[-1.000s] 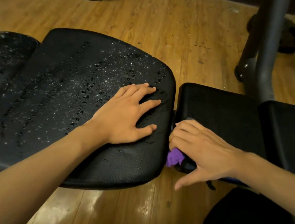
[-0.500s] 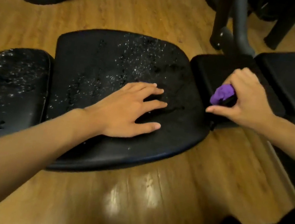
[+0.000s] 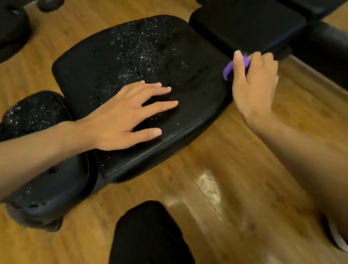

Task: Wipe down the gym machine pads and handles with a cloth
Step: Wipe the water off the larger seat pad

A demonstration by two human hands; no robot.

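- Wooden floor (image 3: 243,167) lies under everything.
- Large black pad (image 3: 115,61), speckled with droplets over its far and left part, sits in the middle.
- Far pad (image 3: 246,21) lies just beyond the large pad's right corner; a smaller wet pad (image 3: 39,112) lies at its near-left end.
- Left hand (image 3: 122,118) lies flat on the large pad, fingers straight and spread, holding nothing.
- Right hand (image 3: 253,85) has its fingers curled round the cloth at the large pad's far-right corner.
- Purple cloth (image 3: 228,71) is bunched in the right hand, touching that corner, well apart from the left hand.
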